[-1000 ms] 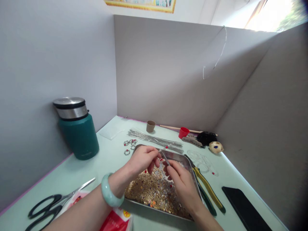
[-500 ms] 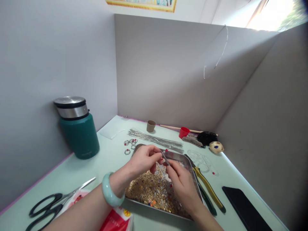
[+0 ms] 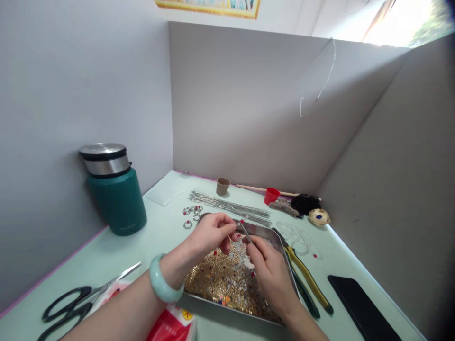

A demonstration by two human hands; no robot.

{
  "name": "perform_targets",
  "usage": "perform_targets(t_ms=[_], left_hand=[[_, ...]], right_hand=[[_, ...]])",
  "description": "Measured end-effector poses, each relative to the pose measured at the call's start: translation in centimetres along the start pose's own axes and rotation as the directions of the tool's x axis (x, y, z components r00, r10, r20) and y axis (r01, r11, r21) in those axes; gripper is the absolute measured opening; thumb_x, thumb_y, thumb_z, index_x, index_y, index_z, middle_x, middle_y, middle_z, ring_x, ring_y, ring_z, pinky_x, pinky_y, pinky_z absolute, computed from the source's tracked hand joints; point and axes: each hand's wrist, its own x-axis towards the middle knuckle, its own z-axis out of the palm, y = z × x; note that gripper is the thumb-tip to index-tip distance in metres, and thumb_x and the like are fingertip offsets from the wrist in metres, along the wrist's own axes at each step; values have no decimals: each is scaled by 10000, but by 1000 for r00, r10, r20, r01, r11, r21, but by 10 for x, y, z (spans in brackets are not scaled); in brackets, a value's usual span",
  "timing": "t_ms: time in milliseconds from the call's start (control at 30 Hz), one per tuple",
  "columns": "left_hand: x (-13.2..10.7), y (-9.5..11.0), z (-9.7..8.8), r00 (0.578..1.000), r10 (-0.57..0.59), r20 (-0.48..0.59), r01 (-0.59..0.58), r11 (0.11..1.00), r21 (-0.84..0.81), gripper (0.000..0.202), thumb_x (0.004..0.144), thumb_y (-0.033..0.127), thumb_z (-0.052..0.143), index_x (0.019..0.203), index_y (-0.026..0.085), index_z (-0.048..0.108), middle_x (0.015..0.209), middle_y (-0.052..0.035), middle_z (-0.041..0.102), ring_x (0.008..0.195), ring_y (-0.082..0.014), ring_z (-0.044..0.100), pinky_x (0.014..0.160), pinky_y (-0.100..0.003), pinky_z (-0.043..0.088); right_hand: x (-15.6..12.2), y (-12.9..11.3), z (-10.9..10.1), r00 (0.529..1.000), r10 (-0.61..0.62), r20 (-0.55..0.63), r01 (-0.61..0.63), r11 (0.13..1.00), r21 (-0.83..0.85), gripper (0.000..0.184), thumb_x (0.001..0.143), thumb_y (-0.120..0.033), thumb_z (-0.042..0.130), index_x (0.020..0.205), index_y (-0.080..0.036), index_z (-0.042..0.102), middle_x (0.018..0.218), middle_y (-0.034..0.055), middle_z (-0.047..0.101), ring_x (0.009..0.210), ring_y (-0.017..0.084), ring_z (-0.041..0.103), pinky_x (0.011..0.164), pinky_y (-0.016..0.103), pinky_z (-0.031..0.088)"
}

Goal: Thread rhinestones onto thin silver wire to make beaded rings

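Over a metal tray [image 3: 227, 303] full of small gold beads [image 3: 216, 279], my left hand [image 3: 209, 234] and my right hand [image 3: 266, 267] meet. Both pinch a thin silver wire [image 3: 244, 231] that carries a small red bead [image 3: 242, 221] near its upper end. The left fingers are closed on the wire's top, the right fingers on its lower part. A pale green bangle [image 3: 159, 279] sits on my left wrist.
A green flask [image 3: 113, 192] stands at the left. Black scissors [image 3: 71, 305] and a red packet [image 3: 170, 327] lie near me. A wire bundle [image 3: 231, 206], small bead rings [image 3: 192, 213], two little cups [image 3: 223, 185], pliers [image 3: 305, 279] and a dark phone [image 3: 362, 310] lie around.
Both hands stay over the tray and shift only slightly. The wire has tilted a little and the red bead sits a touch further up and left.
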Motion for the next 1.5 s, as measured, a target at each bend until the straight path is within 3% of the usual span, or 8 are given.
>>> perform_targets(t_ms=[233,500,733,1000,1267,1500], left_hand=[[-3,4,1,997,-73,26,75,995,-66,224,849,309,463,708,145,522,660,-22,583,423,-76,485,445,-238,409],[1,-5,-2,999,-10,38,9,1000,30,198,803,336,554,737,151,530,595,17,535,395,-69,466,421,-221,383],[-1,0,-1,997,-28,70,32,999,-45,246,816,344,528,683,137,534,620,-1,543,425,-66,440,456,-240,412],[-1,-1,-2,997,-20,70,22,999,-30,256,811,327,537,624,157,494,540,39,465,412,-66,409,435,-232,406],[0,-4,-3,997,-26,69,32,995,-94,217,787,338,589,757,127,549,733,-47,632,432,-63,480,470,-251,449],[1,-4,-6,1000,-9,30,11,996,-91,166,759,265,624,812,134,537,760,-70,665,471,-85,553,474,-231,434]], right_hand=[[-1,-2,1,1000,1,-16,-2,999,-46,269,906,-244,403,1063,-199,617,748,10,616,760,180,570,659,238,412],[0,-2,1,999,-33,13,33,999,-15,263,907,-230,402,1055,-189,615,923,31,637,811,169,571,724,234,405],[-1,-1,3,1000,-10,5,10,1000,-8,260,911,-242,402,1060,-197,610,718,-1,582,756,170,561,700,235,405],[0,2,2,999,-8,36,8,1000,18,266,920,-252,399,1101,-209,590,911,23,634,819,169,571,729,245,409],[0,2,1,998,-43,38,42,999,28,274,912,-225,413,1126,-205,584,1069,40,624,923,179,565,796,260,402],[-1,3,2,998,-58,28,58,998,24,280,915,-213,411,1140,-217,577,1066,30,622,930,176,563,807,257,401]])
